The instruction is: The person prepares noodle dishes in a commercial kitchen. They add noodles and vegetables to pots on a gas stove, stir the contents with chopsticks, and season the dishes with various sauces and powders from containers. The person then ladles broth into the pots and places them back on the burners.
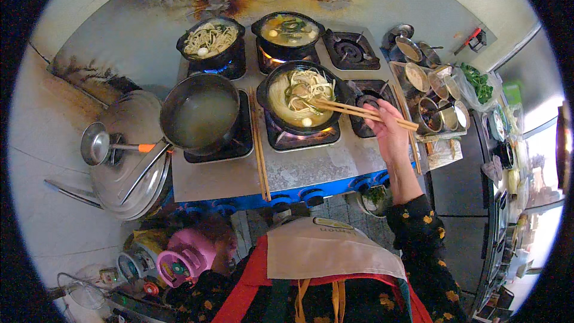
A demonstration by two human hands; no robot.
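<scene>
My right hand (386, 126) grips a pair of wooden chopsticks (358, 111). Their tips dip into a black clay pot (264, 94) on the front middle burner, over a lit flame. Thin pale noodles (283, 90), sliced mushrooms and vegetable strips (309, 85), and a small white ball (306, 122) lie in its broth. Left of it stands a dark long-handled pan (202, 114) with cloudy liquid. Behind are a black pot of thick noodles (210, 40) and one of yellowish soup with greens (290, 30). My left hand is out of view.
More chopsticks (260, 152) lie across the stove top (305, 168) beside the pan. A ladle (96, 143) rests on a large metal lid (130, 175) at left. Seasoning containers (417, 76) and bagged leafy greens (477, 83) stand at right. Blue-fronted burner knobs (312, 197) line the near edge.
</scene>
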